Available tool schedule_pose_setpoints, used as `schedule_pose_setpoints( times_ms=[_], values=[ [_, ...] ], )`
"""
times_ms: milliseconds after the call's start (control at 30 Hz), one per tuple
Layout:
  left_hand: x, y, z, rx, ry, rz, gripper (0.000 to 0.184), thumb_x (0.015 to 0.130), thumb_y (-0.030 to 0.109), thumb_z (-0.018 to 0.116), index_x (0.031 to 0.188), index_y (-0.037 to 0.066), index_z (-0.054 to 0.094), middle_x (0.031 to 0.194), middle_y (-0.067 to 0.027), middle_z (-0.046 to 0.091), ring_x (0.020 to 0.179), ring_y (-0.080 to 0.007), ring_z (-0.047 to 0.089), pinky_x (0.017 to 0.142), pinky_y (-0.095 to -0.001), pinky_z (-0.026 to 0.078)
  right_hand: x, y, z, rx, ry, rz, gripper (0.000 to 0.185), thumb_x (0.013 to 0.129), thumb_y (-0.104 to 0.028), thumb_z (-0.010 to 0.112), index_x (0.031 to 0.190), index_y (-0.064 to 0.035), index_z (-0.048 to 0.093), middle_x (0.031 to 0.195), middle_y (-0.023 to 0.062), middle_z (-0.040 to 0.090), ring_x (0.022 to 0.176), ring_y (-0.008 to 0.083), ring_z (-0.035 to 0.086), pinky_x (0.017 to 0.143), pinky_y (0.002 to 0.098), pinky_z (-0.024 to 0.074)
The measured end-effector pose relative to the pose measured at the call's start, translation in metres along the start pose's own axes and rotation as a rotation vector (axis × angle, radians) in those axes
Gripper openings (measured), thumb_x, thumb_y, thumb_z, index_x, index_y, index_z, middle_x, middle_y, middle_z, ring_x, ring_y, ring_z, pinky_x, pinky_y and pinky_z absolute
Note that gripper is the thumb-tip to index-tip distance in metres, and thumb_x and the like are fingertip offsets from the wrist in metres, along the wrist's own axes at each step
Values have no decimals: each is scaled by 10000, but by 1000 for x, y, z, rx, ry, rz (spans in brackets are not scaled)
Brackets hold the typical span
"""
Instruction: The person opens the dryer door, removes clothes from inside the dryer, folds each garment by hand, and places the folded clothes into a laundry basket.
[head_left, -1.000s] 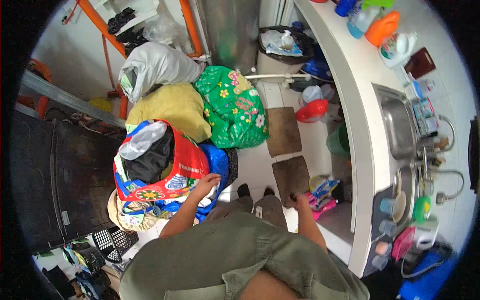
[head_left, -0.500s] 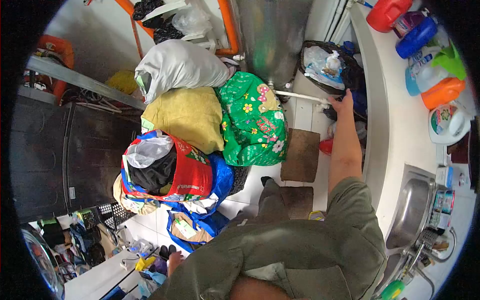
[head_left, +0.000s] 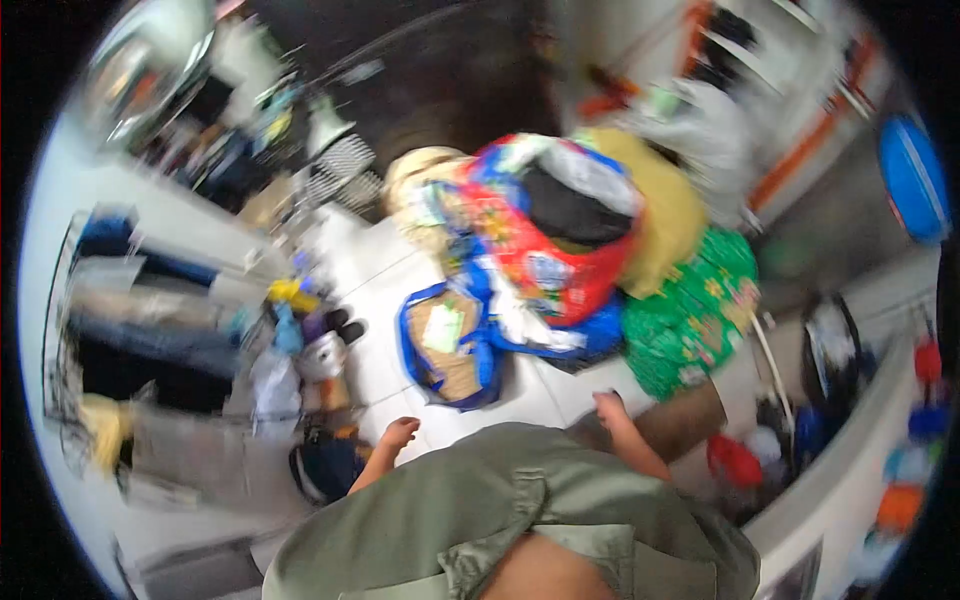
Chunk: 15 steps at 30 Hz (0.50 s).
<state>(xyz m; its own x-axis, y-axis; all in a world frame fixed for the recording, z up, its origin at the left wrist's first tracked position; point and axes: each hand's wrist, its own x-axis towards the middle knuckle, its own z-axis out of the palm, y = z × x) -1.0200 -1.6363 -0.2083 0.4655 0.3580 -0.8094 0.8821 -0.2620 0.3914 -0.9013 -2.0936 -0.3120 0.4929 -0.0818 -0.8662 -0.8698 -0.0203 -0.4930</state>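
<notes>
- The bare left hand (head_left: 402,432) hangs out in front of the body, fingers relaxed and loosely curled, not clenched.
- The bare left forearm (head_left: 374,468) slants forward and outward.
- The bare right hand (head_left: 610,406), slightly blurred, is held forward, loosely open.
- The bare right forearm (head_left: 640,452) angles forward and inward.
- The hands are well apart, one on each side of the torso; both upper arms are hidden.
</notes>
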Motion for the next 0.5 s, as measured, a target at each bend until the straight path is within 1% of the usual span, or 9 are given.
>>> schedule_pose_setpoints(
  times_ms=[33,100,200,267,300,333,400,433,500],
  values=[
    [1,-41,-22,23,84,20,327,777,309,538,982,64,607,913,-80,615,803,-200,567,691,-334,438,-24,-10,44,-123,-6,-79,332,719,-229,606,917,35,581,932,179,586,893,269,533,747,353,416],
    [38,-121,-43,73,199,-8,339,746,305,557,936,35,632,904,-131,627,788,-245,582,731,-326,449,3,16,101,-497,-57,-364,291,712,-233,602,847,24,620,846,177,610,824,265,566,737,350,421],
    [11,-163,-75,-271,261,-133,323,753,326,542,901,48,613,669,-67,569,642,-173,526,481,-324,404,19,13,158,-699,-138,-362,304,694,-244,606,846,19,625,822,171,614,804,284,574,732,363,428],
    [0,-182,-95,-491,252,-204,372,747,341,536,1017,85,537,942,-52,559,753,-201,530,591,-377,402,16,-4,188,-753,-119,-368,302,690,-241,606,841,20,625,829,178,612,792,285,576,729,363,428],
    [-1,-193,-105,-542,275,-208,369,750,342,533,1013,84,532,940,-50,554,763,-203,529,604,-372,398,85,10,190,-1393,-165,-783,288,681,-223,614,835,20,623,829,174,612,777,272,577,706,367,428],
    [1,-206,-112,-590,293,-214,367,752,343,531,1009,82,527,938,-48,550,773,-206,528,617,-368,394,41,-10,208,-1010,-1,-488,166,737,-191,558,682,-42,606,672,70,579,614,216,531,556,346,425],
    [5,-219,-124,-641,357,-213,347,759,346,525,983,82,531,920,-46,545,772,-206,528,629,-362,389,64,-11,223,-762,-162,-298,191,763,-231,534,659,-74,569,614,58,539,527,180,495,470,314,394],
    [4,-219,-127,-676,426,-184,287,783,339,514,850,63,550,771,-33,509,617,-124,467,410,-249,323,53,-16,233,-791,-164,-296,191,763,-231,534,659,-74,569,614,58,539,527,180,495,470,314,394],
    [3,-217,-131,-750,447,-205,292,782,340,518,880,68,557,787,-30,515,624,-125,472,416,-249,329,25,-41,257,-803,-204,-108,207,780,-284,520,707,-91,538,603,45,525,466,153,461,395,283,336]
  ],
)
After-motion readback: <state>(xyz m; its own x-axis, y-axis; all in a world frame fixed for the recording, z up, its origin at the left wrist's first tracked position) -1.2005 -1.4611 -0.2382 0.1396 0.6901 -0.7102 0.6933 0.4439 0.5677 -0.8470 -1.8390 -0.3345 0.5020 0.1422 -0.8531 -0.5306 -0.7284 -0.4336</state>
